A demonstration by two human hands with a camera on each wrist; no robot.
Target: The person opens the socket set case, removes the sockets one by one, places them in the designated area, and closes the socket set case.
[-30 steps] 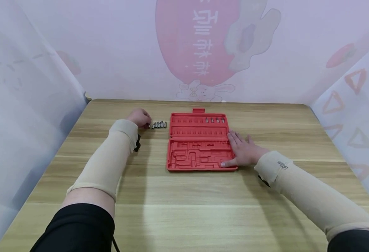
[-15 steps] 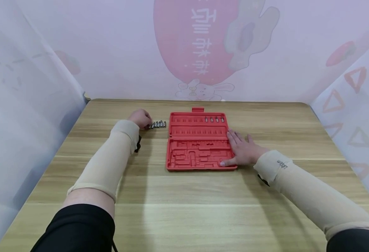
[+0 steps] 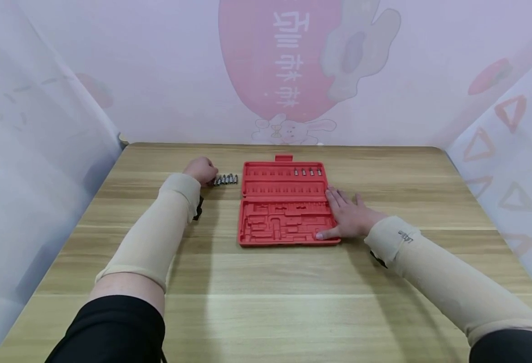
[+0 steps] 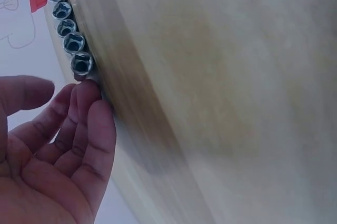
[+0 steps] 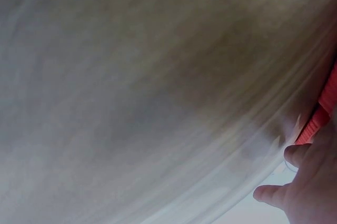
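Observation:
On the table at the far left, a row of several metal sockets (image 3: 227, 179) stands side by side. My left hand (image 3: 201, 170) is at the left end of this row. In the left wrist view its fingertips (image 4: 89, 88) are right at the nearest socket (image 4: 82, 63), with the thumb held apart from the fingers. My right hand (image 3: 352, 217) rests with spread fingers on the right edge of the red socket case (image 3: 288, 243). The case lies opened flat, with several small metal pieces (image 3: 311, 172) standing in its upper right slots.
A wooden table (image 3: 275, 302) carries everything, backed by a printed white cloth (image 3: 166, 75). More cloth hangs at the left and right sides. The case's latch tab (image 3: 284, 158) points toward the back edge. Remaining moulded slots of the case hold nothing visible.
A socket by my left fingers, standing slightly apart a second ago, has moved right against the row. My right hand stays on the case.

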